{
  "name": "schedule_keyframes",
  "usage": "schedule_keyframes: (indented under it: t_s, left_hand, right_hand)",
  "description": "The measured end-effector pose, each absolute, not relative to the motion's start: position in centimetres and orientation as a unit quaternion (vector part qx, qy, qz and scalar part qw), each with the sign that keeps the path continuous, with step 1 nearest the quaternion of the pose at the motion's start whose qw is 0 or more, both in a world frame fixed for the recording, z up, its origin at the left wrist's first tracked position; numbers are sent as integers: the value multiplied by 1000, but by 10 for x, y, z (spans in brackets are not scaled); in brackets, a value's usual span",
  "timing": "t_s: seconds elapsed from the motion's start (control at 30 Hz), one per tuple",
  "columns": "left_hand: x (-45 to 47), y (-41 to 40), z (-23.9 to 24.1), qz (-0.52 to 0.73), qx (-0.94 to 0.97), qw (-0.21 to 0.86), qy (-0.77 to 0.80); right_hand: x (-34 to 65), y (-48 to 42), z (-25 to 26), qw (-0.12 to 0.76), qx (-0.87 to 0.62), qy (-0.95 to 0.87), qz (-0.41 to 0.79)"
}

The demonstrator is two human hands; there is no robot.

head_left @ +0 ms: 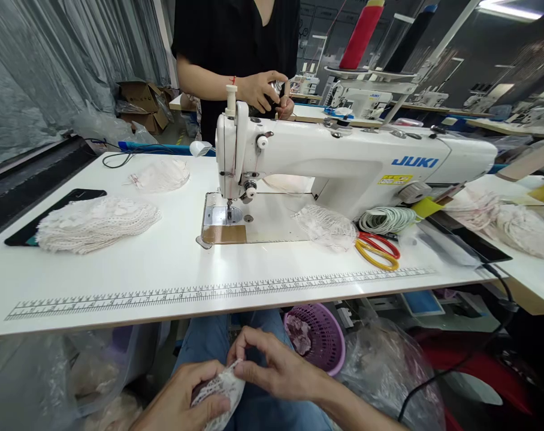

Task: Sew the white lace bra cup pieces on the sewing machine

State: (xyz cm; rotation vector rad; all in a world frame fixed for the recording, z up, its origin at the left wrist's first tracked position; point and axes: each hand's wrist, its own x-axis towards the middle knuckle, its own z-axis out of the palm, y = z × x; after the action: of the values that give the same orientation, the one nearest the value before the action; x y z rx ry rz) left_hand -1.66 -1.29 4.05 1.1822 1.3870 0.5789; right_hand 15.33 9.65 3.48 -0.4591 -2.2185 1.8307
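Below the table edge, over my lap, my left hand (191, 398) is closed around a piece of white lace fabric (227, 389). The fingers of my right hand (272, 365) pinch the upper tip of the same piece. Above my hands stands a white sewing machine (357, 155) on the table, its needle and presser foot over the metal plate with no cloth under them. A stack of white lace pieces (96, 221) lies at the left, and another lace bundle (328, 226) rests at the right of the machine bed.
Scissors (380, 251) with red and yellow handles lie beside a coil of pale tape (386, 219). A printed ruler (218, 290) runs along the table front. Under the table stands a purple basket (328, 341). Behind the machine, a person (236, 66) holds a small object.
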Motion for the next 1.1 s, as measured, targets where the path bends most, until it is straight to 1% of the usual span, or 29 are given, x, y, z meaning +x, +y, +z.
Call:
schedule_keyframes:
  t_s: [0.17, 0.3, 0.47, 0.53, 0.6, 0.67, 0.77, 0.9, 1.1]
  left_hand:
    - [-24, -19, 32, 271, 476, 584, 599]
    - [-34, -21, 27, 303, 467, 607, 568]
    - [-36, -15, 30, 298, 418, 631, 582]
    - [-36, -15, 30, 308, 371, 651, 586]
    - [-36, -17, 29, 325, 320, 675, 579]
    - [-37, -21, 27, 348, 279, 691, 569]
    - [-40, -24, 27, 372, 251, 692, 565]
    - [-41, -23, 33, 364, 252, 677, 588]
    - [-42, -23, 38, 333, 273, 679, 594]
  right_hand:
    - [153, 97, 30, 83, -178, -746, 636]
    - [151, 95, 32, 59, -202, -750, 626]
    - [146, 103, 40, 24, -171, -786, 594]
    - [146, 111, 40, 9, -144, -756, 638]
    - [148, 119, 37, -16, -123, -690, 713]
    - [152, 125, 31, -38, -121, -635, 762]
    - [154, 126, 20, -51, -122, -623, 771]
    - [150, 120, 9, -31, -101, -632, 768]
    - [148, 122, 16, -34, -62, -636, 768]
